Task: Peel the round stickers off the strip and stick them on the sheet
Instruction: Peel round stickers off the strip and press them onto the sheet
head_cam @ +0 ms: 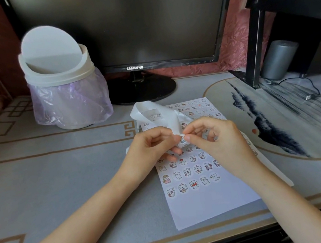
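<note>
The strip [160, 112] hangs just above the middle of the sheet [212, 200], and its long axis curls up and away toward the sheet's far-left corner. The left hand [155, 145] grips the strip's near end with curled fingers. From the sheet's right side, the right hand [215, 135] pinches a round sticker [183, 138] at that end between thumb and forefinger. It is probably the nearer hand to the bare gap beside the sheet's nearest row.

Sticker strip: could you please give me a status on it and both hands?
Left hand gripping strip; right hand pinching a sticker on it. Over the sheet, bottom part bare. Nothing blocking.
</note>
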Available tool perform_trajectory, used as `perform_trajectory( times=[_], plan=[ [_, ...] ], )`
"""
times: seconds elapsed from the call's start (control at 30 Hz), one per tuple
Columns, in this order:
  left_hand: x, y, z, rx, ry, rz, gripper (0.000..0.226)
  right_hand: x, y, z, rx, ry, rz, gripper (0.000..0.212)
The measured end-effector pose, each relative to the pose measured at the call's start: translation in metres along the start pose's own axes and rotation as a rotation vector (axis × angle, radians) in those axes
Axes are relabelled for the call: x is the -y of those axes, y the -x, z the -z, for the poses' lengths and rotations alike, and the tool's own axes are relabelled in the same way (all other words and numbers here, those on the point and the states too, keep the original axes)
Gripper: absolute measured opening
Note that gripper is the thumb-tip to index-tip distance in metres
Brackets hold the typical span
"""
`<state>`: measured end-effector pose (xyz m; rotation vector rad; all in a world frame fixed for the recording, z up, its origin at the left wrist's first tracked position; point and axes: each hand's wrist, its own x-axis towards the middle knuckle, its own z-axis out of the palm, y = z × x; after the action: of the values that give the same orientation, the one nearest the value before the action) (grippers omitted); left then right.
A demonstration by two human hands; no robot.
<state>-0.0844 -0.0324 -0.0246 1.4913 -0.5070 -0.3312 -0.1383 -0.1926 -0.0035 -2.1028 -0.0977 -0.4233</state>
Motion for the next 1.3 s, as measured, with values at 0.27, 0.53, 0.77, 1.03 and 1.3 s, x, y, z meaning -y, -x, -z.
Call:
perform_trajectory(
  times=[0.27, 0.53, 0.77, 1.03, 1.3],
  plan=[
    [0.001, 0.000, -0.001, 0.000, 0.024, 0.018, 0.009, 0.000, 0.001, 0.002, 0.039, 0.054, -0.013, 0.007],
    [0.001, 0.000, -0.001, -0.006, 0.027, 0.035, 0.012, -0.001, 0.002, 0.002, 0.056, 0.078, 0.002, 0.006],
    [-0.001, 0.000, -0.001, -0.035, 0.067, 0.068, 0.012, -0.008, 0.005, 0.004, 0.084, 0.168, 0.132, 0.007],
    [0.000, 0.000, -0.001, -0.054, 0.048, 0.095, 0.013, -0.001, 0.013, 0.024, 0.129, -0.021, -0.014, 0.011],
    [0.002, -0.001, -0.001, -0.041, 0.046, 0.122, 0.012, -0.018, 0.025, 0.053, 0.229, -0.110, -0.350, 0.006]
  ],
)
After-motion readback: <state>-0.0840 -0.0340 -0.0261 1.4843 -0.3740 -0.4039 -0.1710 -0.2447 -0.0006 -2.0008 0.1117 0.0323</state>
